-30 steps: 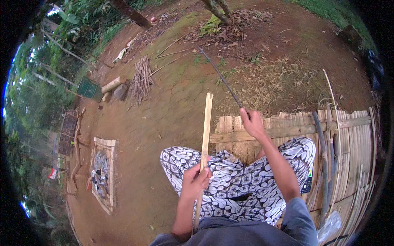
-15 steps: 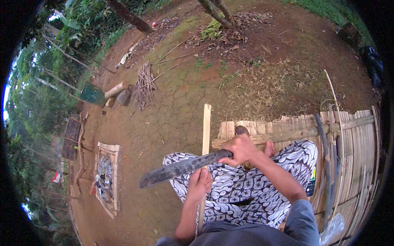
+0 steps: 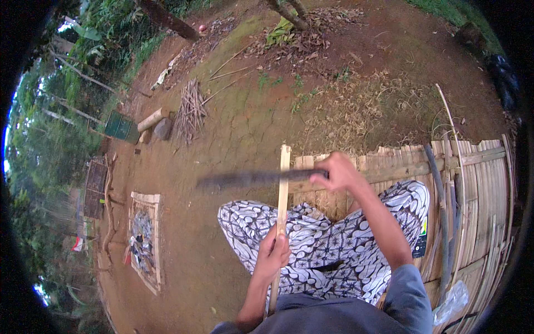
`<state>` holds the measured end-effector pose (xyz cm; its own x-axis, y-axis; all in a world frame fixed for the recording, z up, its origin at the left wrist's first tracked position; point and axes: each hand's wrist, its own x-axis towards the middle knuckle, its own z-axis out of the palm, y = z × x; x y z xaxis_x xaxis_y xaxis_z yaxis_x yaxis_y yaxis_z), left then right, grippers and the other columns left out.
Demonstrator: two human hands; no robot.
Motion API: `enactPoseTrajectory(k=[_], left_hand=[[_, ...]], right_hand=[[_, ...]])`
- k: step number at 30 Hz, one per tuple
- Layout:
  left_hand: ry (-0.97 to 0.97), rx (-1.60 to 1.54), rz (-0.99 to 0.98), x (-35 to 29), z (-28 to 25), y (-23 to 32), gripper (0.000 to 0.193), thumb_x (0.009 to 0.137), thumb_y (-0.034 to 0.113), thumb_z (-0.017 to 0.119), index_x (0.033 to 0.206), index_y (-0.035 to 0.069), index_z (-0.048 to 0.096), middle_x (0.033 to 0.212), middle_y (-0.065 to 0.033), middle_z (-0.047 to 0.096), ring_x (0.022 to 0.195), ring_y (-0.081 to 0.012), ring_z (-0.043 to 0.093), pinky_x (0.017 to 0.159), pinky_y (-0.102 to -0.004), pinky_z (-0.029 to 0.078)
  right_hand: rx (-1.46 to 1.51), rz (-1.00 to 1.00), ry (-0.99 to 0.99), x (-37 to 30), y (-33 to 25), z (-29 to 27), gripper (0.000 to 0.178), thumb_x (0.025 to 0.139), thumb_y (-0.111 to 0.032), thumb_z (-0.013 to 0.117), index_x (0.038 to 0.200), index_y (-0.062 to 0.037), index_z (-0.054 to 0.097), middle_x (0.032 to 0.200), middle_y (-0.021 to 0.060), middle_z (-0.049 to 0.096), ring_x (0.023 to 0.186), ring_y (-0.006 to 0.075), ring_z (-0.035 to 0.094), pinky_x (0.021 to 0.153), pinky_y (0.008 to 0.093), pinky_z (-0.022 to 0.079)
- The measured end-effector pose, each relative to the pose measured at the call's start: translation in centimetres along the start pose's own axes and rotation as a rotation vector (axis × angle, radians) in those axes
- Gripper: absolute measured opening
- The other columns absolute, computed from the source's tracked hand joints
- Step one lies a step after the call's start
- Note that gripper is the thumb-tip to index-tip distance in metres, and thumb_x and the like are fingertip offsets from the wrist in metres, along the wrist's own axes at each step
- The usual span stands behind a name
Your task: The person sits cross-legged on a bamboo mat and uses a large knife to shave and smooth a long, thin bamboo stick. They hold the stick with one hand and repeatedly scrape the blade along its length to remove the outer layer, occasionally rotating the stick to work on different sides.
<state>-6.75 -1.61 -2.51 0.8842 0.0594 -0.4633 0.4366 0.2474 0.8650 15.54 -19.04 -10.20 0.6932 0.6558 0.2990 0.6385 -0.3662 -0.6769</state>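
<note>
My left hand (image 3: 272,255) is closed around a pale split-bamboo strip (image 3: 283,203), which points away from me with its lower end near my body. My right hand (image 3: 337,171) grips a machete by its handle, which the fingers hide. The long dark machete blade (image 3: 245,179), smeared by motion, reaches to the left and crosses the strip near its far end. Whether the blade touches or cuts into the strip I cannot tell. Patterned black-and-white cloth (image 3: 311,245) covers my folded legs beneath both hands.
I sit at a bamboo-slat platform (image 3: 478,189) with loose poles and a clear plastic bag (image 3: 451,303) on the right. Curly shavings (image 3: 356,117) litter the ground ahead. A bundle of sticks (image 3: 192,108), a green crate (image 3: 122,127) and a wood-framed fire pit (image 3: 144,236) lie left.
My right hand has moved away from me and slightly right, taking the machete from over my left hand to the strip's far end. My left hand still holds the strip.
</note>
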Motion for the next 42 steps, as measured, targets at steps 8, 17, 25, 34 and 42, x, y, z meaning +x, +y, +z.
enactPoseTrajectory(k=[8,17,25,34,42], left_hand=[[-0.198,0.142,0.139,0.5,0.6,0.5,0.044,0.098,0.021,0.042,0.137,0.003,0.033,0.063,0.0048,0.039,0.049,-0.0023,0.034,0.043,-0.0174,0.03],[-0.106,0.004,0.054,2.0,-1.2,-0.4,0.028,0.1,0.023,0.038,0.114,0.002,0.049,0.06,0.0008,0.04,0.043,-0.005,0.033,0.04,-0.02,0.031],[-0.089,-0.175,-0.285,7.2,-6.0,-6.1,0.03,0.099,0.032,0.037,0.104,0.005,0.05,0.058,0.002,0.037,0.042,-0.0049,0.03,0.037,-0.0205,0.026],[-0.112,-0.363,-0.465,8.4,-7.6,-10.7,0.026,0.099,0.028,0.038,0.098,0.005,0.049,0.059,0.0032,0.035,0.042,-0.0044,0.028,0.036,-0.0198,0.023],[-0.117,-0.512,-0.49,8.0,-7.7,-11.4,0.024,0.098,0.03,0.042,0.09,0.008,0.048,0.057,0.0053,0.033,0.039,-0.0037,0.026,0.033,-0.0197,0.021]], right_hand=[[-0.245,0.181,-0.179,-0.7,-1.6,1.5,0.068,0.083,-0.065,0.041,0.083,-0.0018,0.068,0.068,0.023,0.062,0.07,0.0382,0.063,0.069,0.0477,0.051],[-0.251,0.437,0.069,-0.5,1.5,2.3,0.07,0.085,-0.063,0.042,0.075,0.0011,0.067,0.067,0.0244,0.062,0.069,0.0395,0.063,0.066,0.0472,0.051],[-0.171,0.667,0.139,-1.1,2.6,0.8,0.073,0.086,-0.062,0.041,0.076,0.0057,0.066,0.069,0.0284,0.061,0.072,0.042,0.063,0.068,0.0474,0.052],[-0.325,0.302,-0.568,-1.7,1.0,4.9,0.072,0.084,-0.068,0.037,0.087,-0.0024,0.068,0.083,0.0243,0.063,0.087,0.0386,0.062,0.078,0.0492,0.048],[-0.452,0.269,-0.564,-3.1,4.9,3.6,0.065,0.085,-0.062,0.041,0.083,-0.0024,0.068,0.069,0.0214,0.061,0.072,0.0376,0.063,0.067,0.0472,0.051]])
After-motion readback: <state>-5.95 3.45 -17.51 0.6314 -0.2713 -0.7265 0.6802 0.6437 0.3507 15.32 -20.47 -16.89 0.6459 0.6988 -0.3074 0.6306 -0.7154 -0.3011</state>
